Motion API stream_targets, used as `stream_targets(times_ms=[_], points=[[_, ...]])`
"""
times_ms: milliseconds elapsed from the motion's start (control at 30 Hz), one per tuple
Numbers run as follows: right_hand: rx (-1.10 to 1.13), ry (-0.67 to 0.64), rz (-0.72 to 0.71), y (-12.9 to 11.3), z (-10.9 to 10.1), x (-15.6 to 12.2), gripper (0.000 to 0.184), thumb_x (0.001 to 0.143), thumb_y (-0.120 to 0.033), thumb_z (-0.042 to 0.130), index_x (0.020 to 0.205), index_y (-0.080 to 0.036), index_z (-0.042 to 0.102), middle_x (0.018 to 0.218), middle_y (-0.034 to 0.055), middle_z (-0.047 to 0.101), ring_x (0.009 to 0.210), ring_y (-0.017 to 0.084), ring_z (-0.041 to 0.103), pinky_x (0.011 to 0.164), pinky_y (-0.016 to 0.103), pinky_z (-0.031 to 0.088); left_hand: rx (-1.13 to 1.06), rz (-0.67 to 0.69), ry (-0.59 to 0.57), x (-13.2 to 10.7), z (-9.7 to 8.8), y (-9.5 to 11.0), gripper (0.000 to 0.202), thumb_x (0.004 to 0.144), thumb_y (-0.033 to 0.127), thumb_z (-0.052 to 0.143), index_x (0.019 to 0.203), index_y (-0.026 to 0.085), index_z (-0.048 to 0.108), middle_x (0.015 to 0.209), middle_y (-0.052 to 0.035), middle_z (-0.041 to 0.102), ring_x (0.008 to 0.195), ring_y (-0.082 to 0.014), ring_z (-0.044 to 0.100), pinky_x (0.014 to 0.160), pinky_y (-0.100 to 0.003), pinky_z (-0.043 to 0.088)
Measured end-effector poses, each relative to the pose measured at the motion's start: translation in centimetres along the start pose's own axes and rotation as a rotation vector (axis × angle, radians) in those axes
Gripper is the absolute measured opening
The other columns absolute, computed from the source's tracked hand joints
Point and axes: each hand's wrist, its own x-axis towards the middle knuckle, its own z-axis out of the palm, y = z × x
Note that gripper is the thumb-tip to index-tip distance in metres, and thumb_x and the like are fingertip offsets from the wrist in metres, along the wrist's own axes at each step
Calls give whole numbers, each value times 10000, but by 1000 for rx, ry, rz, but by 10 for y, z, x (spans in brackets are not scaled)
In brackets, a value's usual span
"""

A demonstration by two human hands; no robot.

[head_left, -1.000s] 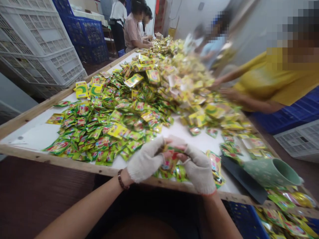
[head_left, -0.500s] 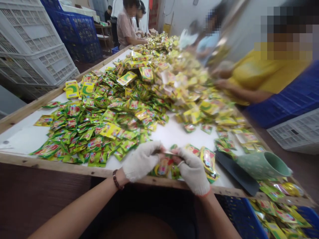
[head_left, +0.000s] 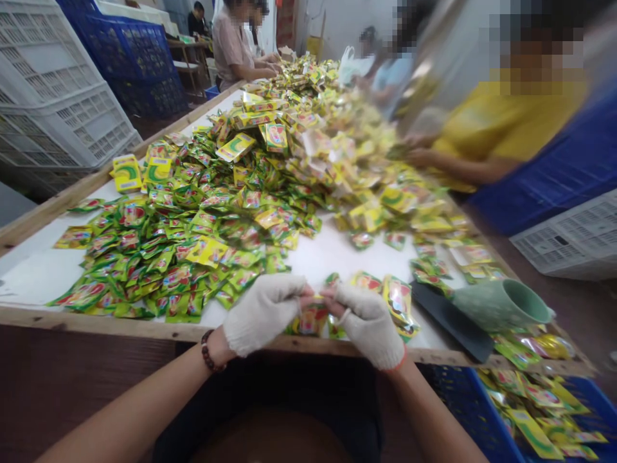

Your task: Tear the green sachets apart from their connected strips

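Note:
My left hand point(head_left: 265, 314), in a white glove with bare fingertips, is closed in a pinch near the table's front edge. Facing it, my right hand point(head_left: 369, 321) wears the same kind of glove and also pinches. Between the fingertips is a small yellow, green and red packet point(head_left: 313, 316); fingers cover part of it, and its lower end is close to the tabletop. Just right of my right hand lie larger yellow packets point(head_left: 399, 301). A broad heap of small green packets point(head_left: 168, 251) spreads left of my left hand.
Yellow packets point(head_left: 376, 212) pile up along the wooden-edged table point(head_left: 120, 325). A green cup point(head_left: 501, 302) lies on its side by a dark flat piece point(head_left: 453, 321). Below stands a blue crate point(head_left: 496, 411) of packets. White crates point(head_left: 58, 83) are stacked left. Co-workers point(head_left: 511, 128) line both sides.
The view has shifted slightly, so the table appears further left and higher. My hands stay together at the front edge; the packet between the fingertips shows more of its printed face.

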Motion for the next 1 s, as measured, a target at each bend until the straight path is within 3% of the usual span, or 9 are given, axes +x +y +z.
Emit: stream_targets(times_ms=[133, 200, 267, 367, 500, 600, 700, 867, 1000], points=[[-538, 412, -589, 14, 6, -10, 356, 728, -290, 468, 1053, -330, 608, 1065, -140, 540, 1012, -214, 489, 871, -154, 419, 154, 202, -8, -16, -1, -6, 184, 969, 175, 442, 997, 197, 622, 947, -12, 536, 859, -157, 512, 756, -246, 400], [-698, 597, -701, 16, 15, -14, 395, 675, -315, 550, 1066, -344, 594, 1182, -176, 467, 1159, -161, 458, 949, -90, 448, 263, 279, 15, -20, 1, -7, 221, 967, 154, 408, 1043, 209, 608, 1093, -11, 516, 979, -161, 502, 837, -238, 396], [-605, 536, -566, 13, 23, -16, 343, 721, -344, 500, 1044, -332, 615, 1120, -151, 511, 1073, -195, 462, 912, -125, 417, 328, 281, 29, -19, 4, -7, 228, 967, 162, 383, 1001, 209, 603, 1116, 0, 507, 997, -158, 498, 870, -236, 389], [-136, 251, -111, 4, 24, -10, 390, 792, -406, 369, 1053, -282, 631, 1001, -81, 555, 891, -242, 440, 836, -185, 345, 274, 219, 28, -11, 7, -5, 172, 967, 207, 419, 951, 190, 590, 1080, -6, 512, 991, -166, 495, 890, -245, 384], [238, 183, 331, 7, -15, -1, 604, 746, -590, 349, 1208, -236, 507, 1045, -59, 539, 781, -206, 425, 718, -122, 348, 251, 190, 166, 1, 1, -8, 206, 954, 252, 494, 1136, 165, 533, 1078, -21, 514, 991, -165, 495, 867, -246, 372], [29, 328, 422, 23, -53, -2, 553, 752, -550, 341, 1131, -212, 560, 1034, -38, 530, 783, -178, 362, 705, -73, 261, 351, 152, 141, 4, -3, -15, 88, 923, 170, 490, 967, 157, 565, 968, -10, 517, 887, -165, 503, 781, -270, 373], [-397, 484, 446, 35, -65, -5, 465, 723, -495, 409, 1131, -333, 562, 1263, -90, 388, 1100, -100, 311, 876, -7, 205, 495, 63, -2, 7, 4, -18, 102, 859, 44, 572, 830, 134, 536, 870, -21, 491, 827, -190, 481, 736, -302, 366], [-447, 58, 352, 38, -44, -3, 510, 803, -506, 209, 1105, -291, 560, 1341, -117, 293, 1239, -27, 197, 1122, 154, 144, 941, -120, -262, 13, 28, -15, 266, 795, 59, 674, 1015, 134, 548, 985, -80, 477, 894, -283, 465, 775, -387, 386], [-481, 70, 443, 34, -45, -5, 451, 787, -411, 258, 1111, -282, 545, 1379, -109, 243, 1363, 72, 149, 1205, 307, 111, 853, -209, -230, 15, 26, -18, 200, 798, 67, 647, 956, 145, 553, 865, -67, 501, 812, -268, 491, 686, -351, 378]])
